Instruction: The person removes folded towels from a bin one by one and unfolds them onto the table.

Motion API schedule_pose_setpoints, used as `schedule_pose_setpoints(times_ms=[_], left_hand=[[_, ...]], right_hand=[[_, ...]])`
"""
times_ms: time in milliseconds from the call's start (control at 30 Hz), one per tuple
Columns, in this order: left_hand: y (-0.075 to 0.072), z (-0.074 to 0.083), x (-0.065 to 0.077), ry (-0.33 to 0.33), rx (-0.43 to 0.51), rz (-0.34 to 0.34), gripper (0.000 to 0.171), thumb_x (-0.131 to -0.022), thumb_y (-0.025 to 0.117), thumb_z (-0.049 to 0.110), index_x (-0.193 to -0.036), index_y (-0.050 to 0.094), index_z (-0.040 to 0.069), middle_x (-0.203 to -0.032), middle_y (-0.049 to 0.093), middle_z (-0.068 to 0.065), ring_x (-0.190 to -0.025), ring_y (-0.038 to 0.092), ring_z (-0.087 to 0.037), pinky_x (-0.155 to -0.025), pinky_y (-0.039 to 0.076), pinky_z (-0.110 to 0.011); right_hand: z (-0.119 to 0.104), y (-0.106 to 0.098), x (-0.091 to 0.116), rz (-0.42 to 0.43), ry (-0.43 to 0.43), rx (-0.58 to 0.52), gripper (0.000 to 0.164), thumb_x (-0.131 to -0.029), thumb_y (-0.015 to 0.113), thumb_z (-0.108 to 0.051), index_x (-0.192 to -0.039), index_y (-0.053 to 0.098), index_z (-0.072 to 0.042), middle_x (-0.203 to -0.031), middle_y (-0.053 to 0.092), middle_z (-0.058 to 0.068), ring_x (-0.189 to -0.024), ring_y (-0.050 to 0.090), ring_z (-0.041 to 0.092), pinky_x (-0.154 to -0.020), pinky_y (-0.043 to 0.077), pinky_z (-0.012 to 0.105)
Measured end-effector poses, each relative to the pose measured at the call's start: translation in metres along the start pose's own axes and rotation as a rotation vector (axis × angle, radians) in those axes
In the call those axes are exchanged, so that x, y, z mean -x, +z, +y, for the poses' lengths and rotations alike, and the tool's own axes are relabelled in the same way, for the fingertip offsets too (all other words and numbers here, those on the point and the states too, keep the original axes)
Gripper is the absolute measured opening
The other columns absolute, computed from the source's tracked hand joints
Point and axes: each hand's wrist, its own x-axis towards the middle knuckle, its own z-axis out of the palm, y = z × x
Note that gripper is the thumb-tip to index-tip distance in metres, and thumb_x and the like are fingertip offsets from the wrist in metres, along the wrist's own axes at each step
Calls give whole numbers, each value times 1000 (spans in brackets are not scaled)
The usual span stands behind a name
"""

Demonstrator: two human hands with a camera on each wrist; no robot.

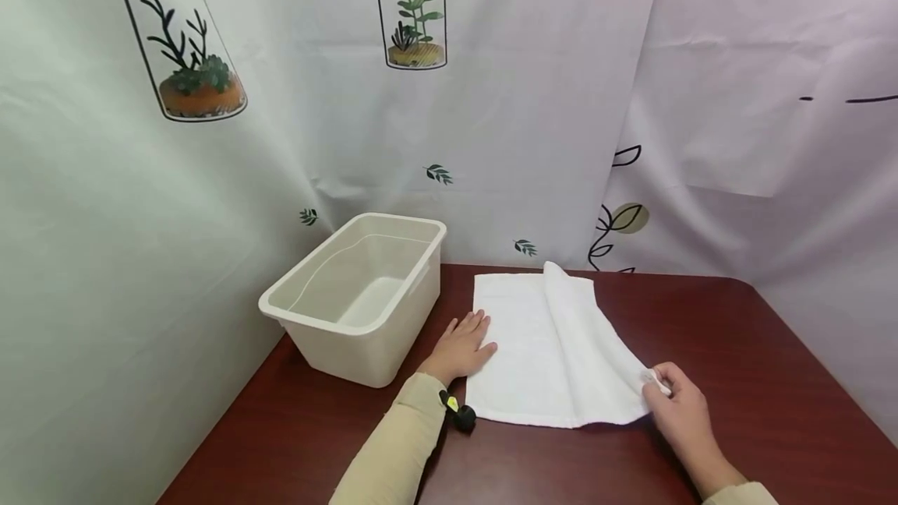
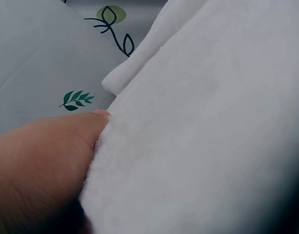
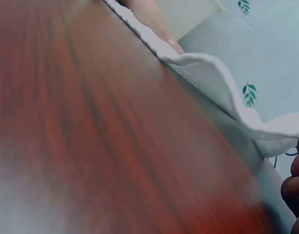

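A white towel (image 1: 522, 349) lies spread on the dark red table, with a raised fold running along its right half and standing up at the far edge. My left hand (image 1: 461, 345) rests on its left edge, fingers spread and straight. At the near right corner my right hand (image 1: 679, 404) pinches the towel between thumb and curled fingers, lifting that corner a little. In the right wrist view the towel's near edge (image 3: 203, 61) rises in a wave toward the fingers (image 3: 298, 165). The left wrist view shows the thumb (image 2: 86, 129) along the white cloth (image 2: 203, 131).
An off-white plastic bin (image 1: 414, 318) stands at the table's left rear, just left of the towel. Behind the table (image 1: 561, 474) hangs a pale cloth backdrop (image 1: 512, 139) printed with plants. A small black device (image 1: 463, 418) is strapped at the left wrist.
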Motion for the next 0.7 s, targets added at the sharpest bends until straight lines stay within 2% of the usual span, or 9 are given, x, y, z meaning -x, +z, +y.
schedule_pose_setpoints(times_ms=[133, 333, 433, 567, 700], left_hand=[[1, -1, -1, -2, 2, -1, 67, -107, 34, 50, -161, 26, 11, -168, 19, -6, -155, 15, -23, -124, 11, -48], [3, -2, -3, 4, 4, 7, 67, -107, 36, 49, -161, 27, 10, -168, 20, -7, -155, 16, -24, -124, 12, -50], [4, -3, -3, 4, -2, 6, 67, -107, 35, 50, -161, 27, 10, -168, 20, -6, -155, 16, -24, -124, 12, -49], [4, -4, -3, 3, -8, -1, 67, -107, 34, 51, -161, 26, 11, -168, 19, -5, -155, 15, -23, -124, 12, -48], [6, -5, -5, 6, -11, 0, 68, -107, 34, 51, -161, 26, 11, -168, 19, -6, -155, 15, -23, -124, 12, -48]], right_hand=[[4, -9, 3, -40, 54, -44, 6, -84, 56, -4, -90, 57, -5, -57, 54, 0, -44, 51, 16, -39, 44, 30], [11, -22, 6, -49, 101, 6, 8, -83, 57, -5, -91, 57, -4, -55, 55, 2, -43, 51, 18, -39, 44, 31], [15, -27, 7, -53, 97, 56, 8, -84, 57, -7, -90, 56, -3, -55, 54, 1, -45, 51, 16, -42, 43, 28], [18, -32, 7, -64, 32, 188, 8, -85, 60, -12, -84, 56, -6, -57, 47, -3, -54, 47, 12, -52, 37, 26], [20, -39, 5, -132, 6, 321, 18, -87, 63, -20, -93, 53, -7, -67, 47, -1, -66, 46, 16, -59, 34, 30]])
